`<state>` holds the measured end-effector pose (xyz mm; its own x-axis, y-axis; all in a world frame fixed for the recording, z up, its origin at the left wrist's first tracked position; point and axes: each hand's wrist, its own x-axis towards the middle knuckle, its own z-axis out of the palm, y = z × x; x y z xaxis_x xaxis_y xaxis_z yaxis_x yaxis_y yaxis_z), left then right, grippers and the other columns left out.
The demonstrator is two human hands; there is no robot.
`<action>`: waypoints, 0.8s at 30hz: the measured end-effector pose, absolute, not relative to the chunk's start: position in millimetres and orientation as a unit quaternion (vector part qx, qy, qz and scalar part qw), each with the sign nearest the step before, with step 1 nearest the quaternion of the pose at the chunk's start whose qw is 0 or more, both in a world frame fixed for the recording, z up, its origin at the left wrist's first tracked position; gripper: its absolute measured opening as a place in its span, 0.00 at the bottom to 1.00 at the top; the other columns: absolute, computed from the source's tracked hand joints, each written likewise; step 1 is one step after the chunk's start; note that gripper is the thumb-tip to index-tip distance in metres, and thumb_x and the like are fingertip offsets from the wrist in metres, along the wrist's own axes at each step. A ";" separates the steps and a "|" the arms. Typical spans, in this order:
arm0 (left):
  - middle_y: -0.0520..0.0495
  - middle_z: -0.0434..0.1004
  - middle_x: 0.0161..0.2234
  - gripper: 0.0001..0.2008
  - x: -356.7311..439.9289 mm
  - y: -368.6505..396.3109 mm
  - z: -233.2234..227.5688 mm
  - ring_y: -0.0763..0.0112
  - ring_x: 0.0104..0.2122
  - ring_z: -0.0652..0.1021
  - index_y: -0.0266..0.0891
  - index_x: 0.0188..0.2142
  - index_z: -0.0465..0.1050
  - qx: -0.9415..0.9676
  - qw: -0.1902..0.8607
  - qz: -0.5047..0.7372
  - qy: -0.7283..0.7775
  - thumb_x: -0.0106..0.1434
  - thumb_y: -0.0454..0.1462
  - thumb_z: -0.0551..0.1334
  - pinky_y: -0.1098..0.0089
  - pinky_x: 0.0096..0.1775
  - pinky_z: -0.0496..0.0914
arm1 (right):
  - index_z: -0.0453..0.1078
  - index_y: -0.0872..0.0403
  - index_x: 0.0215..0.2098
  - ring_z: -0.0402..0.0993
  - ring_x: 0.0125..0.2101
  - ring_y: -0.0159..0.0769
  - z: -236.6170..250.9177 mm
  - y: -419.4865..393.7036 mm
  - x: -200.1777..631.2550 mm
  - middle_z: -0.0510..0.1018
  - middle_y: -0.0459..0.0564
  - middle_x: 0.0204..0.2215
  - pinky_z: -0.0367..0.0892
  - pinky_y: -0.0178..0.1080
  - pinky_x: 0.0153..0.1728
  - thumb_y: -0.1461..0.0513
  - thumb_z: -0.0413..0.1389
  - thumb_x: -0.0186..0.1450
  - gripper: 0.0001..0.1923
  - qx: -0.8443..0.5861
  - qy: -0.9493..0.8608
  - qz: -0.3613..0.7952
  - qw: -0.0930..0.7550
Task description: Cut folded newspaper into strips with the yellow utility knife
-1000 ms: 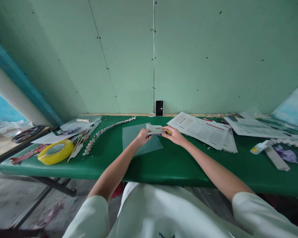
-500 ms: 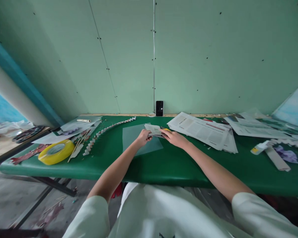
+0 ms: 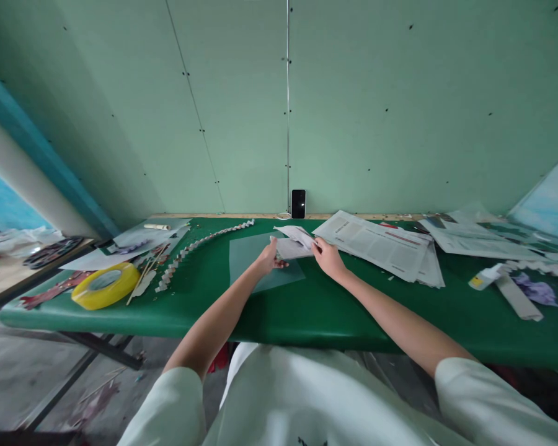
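Both hands meet over the middle of the green table, pinching 1 folded piece of newspaper between them. The left hand grips its near-left edge; the right hand holds its right end, fingers closed on the paper. The piece runs roughly left to right — its long axis spans the gap between the 2 hands, so neither is nearer. It sits just above a translucent sheet, with the spread newspapers just to the right and a yellow tape roll well apart on the left.
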<state>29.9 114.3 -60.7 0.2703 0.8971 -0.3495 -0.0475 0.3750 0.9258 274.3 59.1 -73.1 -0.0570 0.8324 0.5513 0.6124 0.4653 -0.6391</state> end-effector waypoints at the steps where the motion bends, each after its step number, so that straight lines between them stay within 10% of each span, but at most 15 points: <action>1: 0.45 0.80 0.25 0.24 32.2 112.5 -61.0 0.64 0.20 0.80 0.38 0.44 0.74 0.434 0.650 0.364 0.506 0.74 0.58 0.65 0.72 0.23 0.70 | 0.76 0.47 0.44 0.71 0.21 0.44 -75.3 60.4 274.2 0.74 0.49 0.22 0.64 0.42 0.28 0.44 0.50 0.78 0.20 -0.513 -0.698 0.118 0.486; 6: 0.45 0.83 0.33 0.19 41.5 103.2 -62.3 0.66 0.22 0.82 0.35 0.58 0.68 0.469 0.565 0.424 0.531 0.71 0.35 0.69 0.71 0.26 0.74 | 0.63 0.44 0.38 0.67 0.20 0.45 -84.8 69.2 273.3 0.71 0.46 0.21 0.59 0.43 0.25 0.45 0.58 0.71 0.15 -0.548 -0.613 0.170 0.543; 13: 0.45 0.83 0.36 0.18 41.2 106.0 -69.7 0.68 0.23 0.81 0.35 0.56 0.69 0.509 0.508 0.460 0.520 0.70 0.35 0.70 0.72 0.27 0.73 | 0.63 0.45 0.42 0.71 0.23 0.48 -90.8 74.0 273.9 0.74 0.48 0.23 0.63 0.44 0.25 0.49 0.58 0.71 0.12 -0.553 -0.599 0.182 0.550; 24: 0.33 0.82 0.60 0.13 41.6 110.2 -74.2 0.54 0.56 0.84 0.36 0.57 0.75 0.551 0.412 0.501 0.525 0.75 0.33 0.64 0.61 0.54 0.78 | 0.68 0.55 0.55 0.75 0.26 0.49 -84.0 67.5 272.2 0.79 0.54 0.29 0.65 0.43 0.27 0.48 0.50 0.76 0.21 -0.550 -0.611 0.143 0.551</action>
